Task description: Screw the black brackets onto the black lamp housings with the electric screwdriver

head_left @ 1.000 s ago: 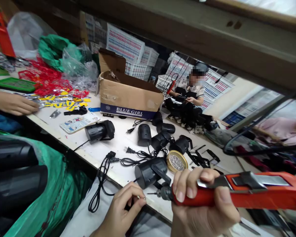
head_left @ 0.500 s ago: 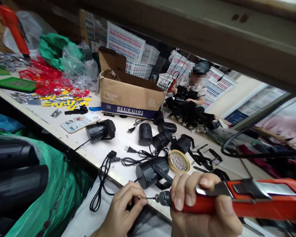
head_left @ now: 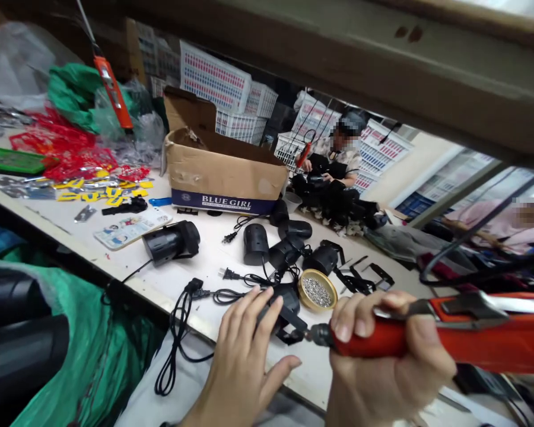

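The left hand (head_left: 244, 356) is flat and open, fingers spread, thumb sticking out to the side. The right hand (head_left: 382, 362) is curled in a tight fist, fingers wrapped over, knuckles up.

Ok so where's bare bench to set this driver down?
Bare bench lies between the lone lamp and the upright lamp, below the box. Around the screw tin, cords and brackets crowd.
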A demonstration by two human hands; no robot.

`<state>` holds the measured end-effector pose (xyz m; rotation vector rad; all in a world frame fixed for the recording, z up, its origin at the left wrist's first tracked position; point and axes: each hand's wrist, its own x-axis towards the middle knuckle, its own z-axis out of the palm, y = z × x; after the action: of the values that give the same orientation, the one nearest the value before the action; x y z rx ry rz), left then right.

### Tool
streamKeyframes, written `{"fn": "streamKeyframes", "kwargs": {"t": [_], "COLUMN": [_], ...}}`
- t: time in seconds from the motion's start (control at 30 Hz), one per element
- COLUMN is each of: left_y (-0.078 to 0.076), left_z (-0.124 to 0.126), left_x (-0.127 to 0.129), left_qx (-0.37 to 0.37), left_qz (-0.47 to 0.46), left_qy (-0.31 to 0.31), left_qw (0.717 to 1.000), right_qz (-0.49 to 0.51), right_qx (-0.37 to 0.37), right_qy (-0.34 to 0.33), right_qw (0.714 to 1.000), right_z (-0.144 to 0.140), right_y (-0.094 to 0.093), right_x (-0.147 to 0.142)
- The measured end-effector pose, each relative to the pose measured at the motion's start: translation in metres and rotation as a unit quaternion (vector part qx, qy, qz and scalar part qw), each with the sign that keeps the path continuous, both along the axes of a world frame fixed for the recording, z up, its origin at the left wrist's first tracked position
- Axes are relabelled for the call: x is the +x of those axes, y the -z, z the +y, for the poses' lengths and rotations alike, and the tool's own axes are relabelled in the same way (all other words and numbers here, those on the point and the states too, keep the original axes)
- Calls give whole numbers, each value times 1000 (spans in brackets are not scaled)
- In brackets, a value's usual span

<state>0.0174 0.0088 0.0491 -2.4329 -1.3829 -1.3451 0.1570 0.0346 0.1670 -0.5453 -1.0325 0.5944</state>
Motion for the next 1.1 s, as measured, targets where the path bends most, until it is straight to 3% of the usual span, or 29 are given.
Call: {"fn": "streamKeyframes", "kwargs": {"t": [0.1, 0.2, 0.4, 0.6, 0.87, 1.1], "left_y": [3, 11, 22, 23, 23, 22], "left_z": [7, 11, 16, 18, 18, 15], "left_x": [1, 1, 5, 6, 6, 0], "left_qx": [-51, -69, -71, -53, -56, -51], "left_qz": [30, 71, 39, 14, -2, -9], "left_qy": [-10, 13, 31, 39, 38, 55], "left_qw": [998, 995, 996, 998, 998, 997], "right_qz": [23, 51, 62, 65, 25, 24], "right_qx": [-23, -22, -31, -47, -58, -63], "right_qy": [106, 147, 45, -35, -49, -63], "right_qw": [994, 988, 997, 996, 997, 996], "right_z": [14, 24, 37, 45, 53, 47], "right_y": [-7, -11, 1, 13, 16, 5], "right_x": [5, 11, 2, -13, -23, -26]}}
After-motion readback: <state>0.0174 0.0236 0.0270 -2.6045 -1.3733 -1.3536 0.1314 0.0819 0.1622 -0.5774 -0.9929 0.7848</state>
